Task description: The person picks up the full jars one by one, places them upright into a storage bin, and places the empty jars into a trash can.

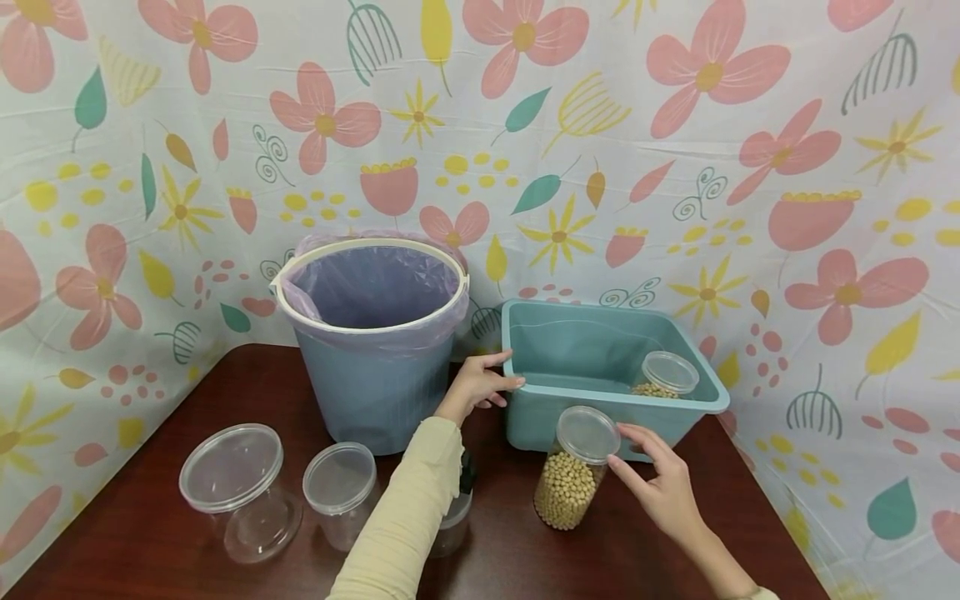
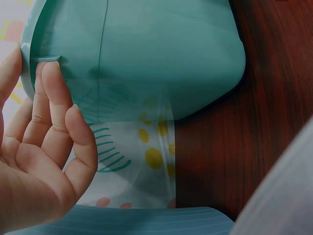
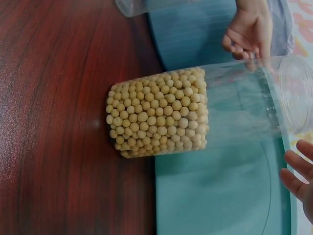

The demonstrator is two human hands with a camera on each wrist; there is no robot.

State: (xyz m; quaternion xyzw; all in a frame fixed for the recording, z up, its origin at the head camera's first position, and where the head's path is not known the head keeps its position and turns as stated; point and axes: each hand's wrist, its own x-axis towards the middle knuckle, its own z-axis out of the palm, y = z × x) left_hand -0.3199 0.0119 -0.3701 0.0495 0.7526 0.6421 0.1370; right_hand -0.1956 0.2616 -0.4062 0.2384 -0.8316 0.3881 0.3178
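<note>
My left hand (image 1: 480, 387) holds the left corner of the teal basin (image 1: 600, 400) by its rim. The left wrist view shows its fingers (image 2: 56, 88) bent at the rim. In front of the basin a clear jar of soybeans (image 1: 566, 492), over half full, stands on the table with its lid on. Beside that lid is my right hand (image 1: 663, 483), thumb and forefinger spread at its right edge. The right wrist view has the fingers (image 3: 298, 164) apart from the jar. Another lidded jar (image 1: 670, 372) with soybeans sits inside the basin, its lower part hidden.
A blue bucket (image 1: 375, 392) lined with a purple bag stands left of the basin. On the left of the table are a large clear container (image 1: 232, 467) and a smaller one (image 1: 340, 483). My left sleeve partly covers another clear container (image 1: 452, 529) with something black above it.
</note>
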